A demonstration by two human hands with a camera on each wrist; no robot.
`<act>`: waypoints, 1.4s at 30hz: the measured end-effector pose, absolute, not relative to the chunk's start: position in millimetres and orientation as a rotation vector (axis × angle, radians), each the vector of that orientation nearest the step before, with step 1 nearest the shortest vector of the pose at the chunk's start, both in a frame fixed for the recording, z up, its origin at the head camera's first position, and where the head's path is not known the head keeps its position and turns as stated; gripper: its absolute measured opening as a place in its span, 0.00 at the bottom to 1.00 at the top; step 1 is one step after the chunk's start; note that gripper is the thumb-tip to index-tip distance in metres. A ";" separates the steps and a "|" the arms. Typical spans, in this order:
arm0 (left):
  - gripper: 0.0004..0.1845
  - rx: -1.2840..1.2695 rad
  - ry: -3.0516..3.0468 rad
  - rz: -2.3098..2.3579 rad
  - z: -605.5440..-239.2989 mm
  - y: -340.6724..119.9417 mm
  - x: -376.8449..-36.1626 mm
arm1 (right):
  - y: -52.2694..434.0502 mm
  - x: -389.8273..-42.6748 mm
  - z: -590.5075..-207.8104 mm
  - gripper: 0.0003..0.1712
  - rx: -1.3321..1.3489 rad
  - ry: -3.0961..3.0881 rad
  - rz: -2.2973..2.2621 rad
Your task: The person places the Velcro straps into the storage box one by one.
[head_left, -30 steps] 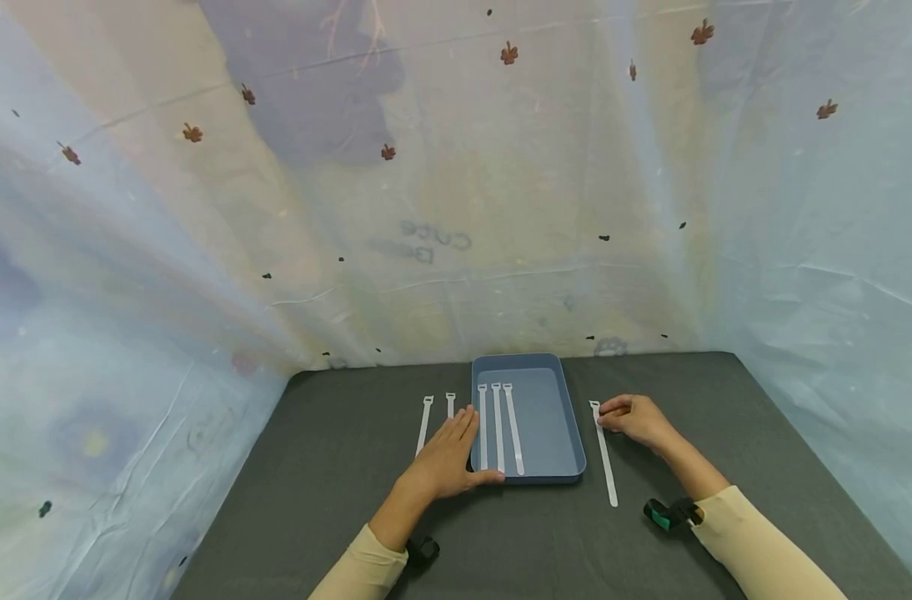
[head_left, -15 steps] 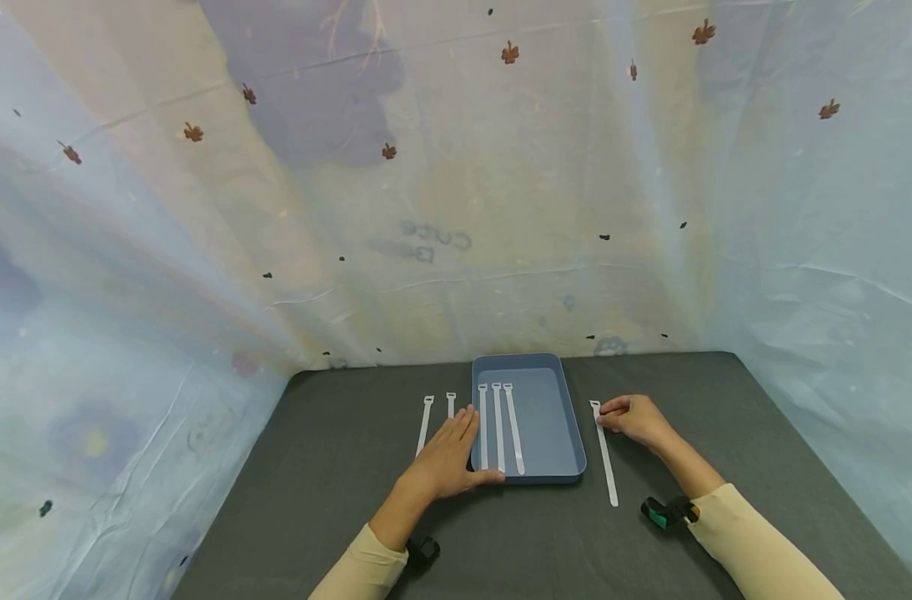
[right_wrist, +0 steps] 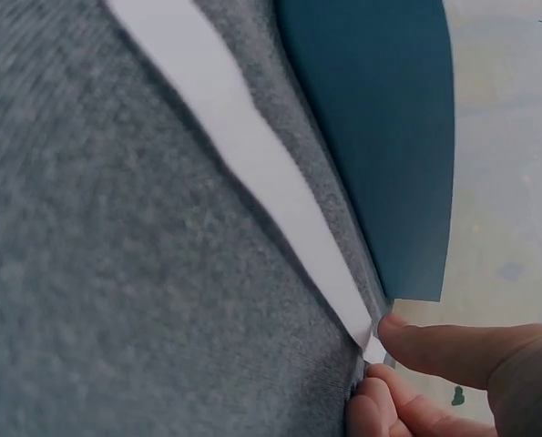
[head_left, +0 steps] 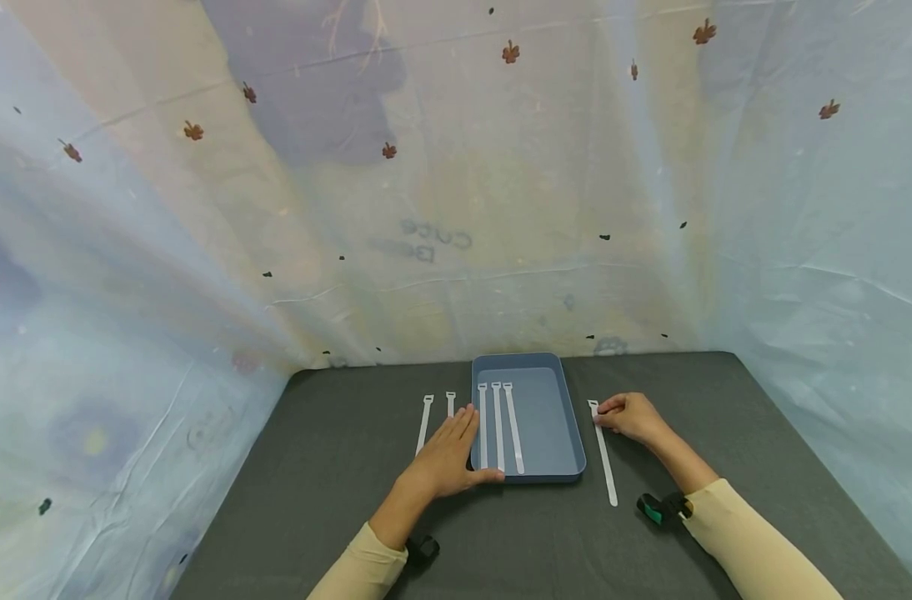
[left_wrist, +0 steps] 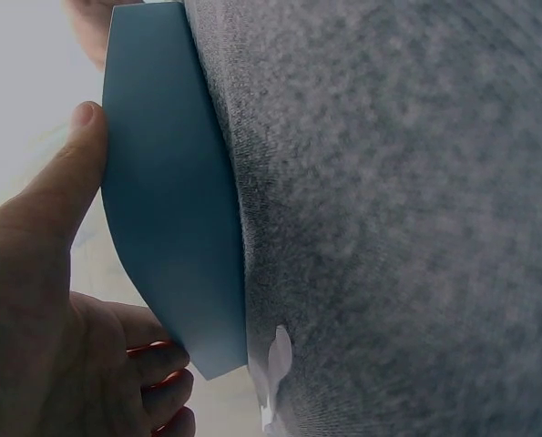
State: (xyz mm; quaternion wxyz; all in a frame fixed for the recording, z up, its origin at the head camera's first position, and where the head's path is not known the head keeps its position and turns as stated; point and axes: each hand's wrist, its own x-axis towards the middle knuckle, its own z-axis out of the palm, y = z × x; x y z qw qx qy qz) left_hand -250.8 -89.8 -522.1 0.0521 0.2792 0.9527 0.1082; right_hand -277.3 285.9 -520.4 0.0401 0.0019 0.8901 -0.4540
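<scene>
My right hand (head_left: 630, 416) pinches the head end of a long white plastic strap (head_left: 603, 454) lying flat on the dark grey surface (head_left: 336, 467), just right of the shallow blue plastic tray (head_left: 572, 417). My left hand (head_left: 444, 458) rests flat against the tray's left rim, fingers straight. The strap looks light, thin and floppy; I'd judge that pinched end the best hold.

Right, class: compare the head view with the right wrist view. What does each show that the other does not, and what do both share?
Only the head view shows the left hand resting against the blue tray, three white strips in the tray and two more strips left of it.

Only the right wrist view shows, close up, the fingertips pinching the strip's end.

Both show the right hand, the white strip it holds, the tray and the grey mat.
</scene>
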 end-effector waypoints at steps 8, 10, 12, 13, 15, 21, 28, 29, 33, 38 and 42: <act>0.64 0.839 2.889 0.325 -523.0 -89.9 -251.8 | 282.0 -279.1 -520.5 0.14 0.015 2.780 -1.336; 0.64 0.834 2.889 0.327 -523.1 -89.8 -251.9 | 281.5 -280.2 -521.8 0.13 0.029 2.794 -1.318; 0.64 0.831 2.890 0.323 -523.2 -89.7 -252.0 | 281.0 -281.2 -523.1 0.14 0.040 2.803 -1.305; 0.64 0.832 2.891 0.321 -523.3 -89.7 -252.1 | 280.7 -281.6 -523.8 0.14 0.045 2.806 -1.300; 0.64 0.838 2.896 0.324 -523.2 -89.7 -252.1 | 280.0 -282.4 -525.1 0.14 0.060 2.807 -1.295; 0.64 0.840 2.896 0.343 -521.3 -89.4 -250.4 | 278.2 -283.2 -527.2 0.13 0.066 2.812 -1.281; 0.64 0.845 2.898 0.339 -522.2 -89.6 -250.9 | 278.5 -283.4 -528.5 0.13 0.063 2.813 -1.293; 0.64 0.846 2.899 0.339 -522.3 -89.7 -251.0 | 278.7 -283.5 -528.9 0.13 0.063 2.815 -1.296; 0.64 0.847 2.899 0.330 -522.5 -89.9 -251.2 | 278.9 -283.7 -530.0 0.14 0.039 2.826 -1.305; 0.64 0.838 2.893 0.322 -522.7 -89.7 -251.3 | 278.1 -281.8 -528.7 0.15 0.005 2.839 -1.303; 0.64 0.833 2.895 0.321 -522.3 -89.4 -250.9 | 278.0 -279.4 -527.4 0.15 -0.016 2.846 -1.310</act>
